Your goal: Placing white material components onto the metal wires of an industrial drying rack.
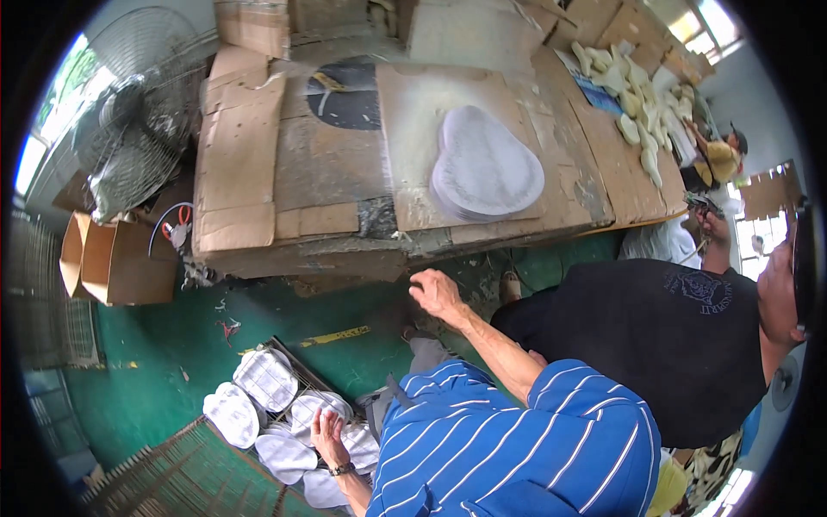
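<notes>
My left hand (327, 441) is low on the left, fingers slightly bent and apart, over a white oval pad (313, 412). Whether it touches that pad, I cannot tell. Around it, several more white pads (265, 379) lie on a wire rack (185, 470). My right hand (438, 295) hangs just in front of the table edge, its fingers loosely curved with nothing visible in them. Beyond it, a stack of whitish pear-shaped pads (489, 164) rests on a cardboard sheet (413, 108) on the table.
Cardboard covers the worktable (237, 172). At the left stand a large fan (138, 129) and an open carton (129, 263). On my right, a person in a black shirt (655, 336) holds a spray gun (702, 205). Pale curved pieces (633, 99) are heaped at the far right.
</notes>
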Available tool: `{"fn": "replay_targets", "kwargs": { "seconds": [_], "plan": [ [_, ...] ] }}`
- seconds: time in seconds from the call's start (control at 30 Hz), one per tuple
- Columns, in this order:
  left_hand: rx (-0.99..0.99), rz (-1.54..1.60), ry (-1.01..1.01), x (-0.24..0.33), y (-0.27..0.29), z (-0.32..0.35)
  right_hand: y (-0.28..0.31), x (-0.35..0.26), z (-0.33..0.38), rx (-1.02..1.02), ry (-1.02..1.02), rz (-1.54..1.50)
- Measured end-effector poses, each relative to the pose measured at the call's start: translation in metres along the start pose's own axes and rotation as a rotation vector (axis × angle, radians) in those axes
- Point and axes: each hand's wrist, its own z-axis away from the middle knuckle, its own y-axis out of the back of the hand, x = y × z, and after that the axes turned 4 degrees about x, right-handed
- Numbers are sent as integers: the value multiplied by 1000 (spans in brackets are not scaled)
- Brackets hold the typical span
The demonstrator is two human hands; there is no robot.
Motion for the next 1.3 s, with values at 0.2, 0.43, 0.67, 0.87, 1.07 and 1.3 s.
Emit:
{"fn": "replay_targets", "kwargs": {
  "seconds": [0.2, 0.43, 0.67, 0.87, 1.07, 1.3],
  "plan": [
    [-53, -128, 16, 30, -88, -12, 53, 47, -53, 388, -60, 34],
    [-93, -218, 90, 26, -139, -11, 90, 87, -119, 559, -103, 217],
    [-46, -263, 111, 19, -155, -8, 105, 130, -158, 453, -216, 309],
    [-64, -169, 66, 23, -169, -10, 154, 125, -192, 211, -379, 303],
    [-198, -96, -5, 46, -194, 0, 198, -7, -191, 506, 211, 605],
    [-558, 355, 5, 68, -204, 31, 132, -186, -40, 164, 644, 417]
  ]
}}
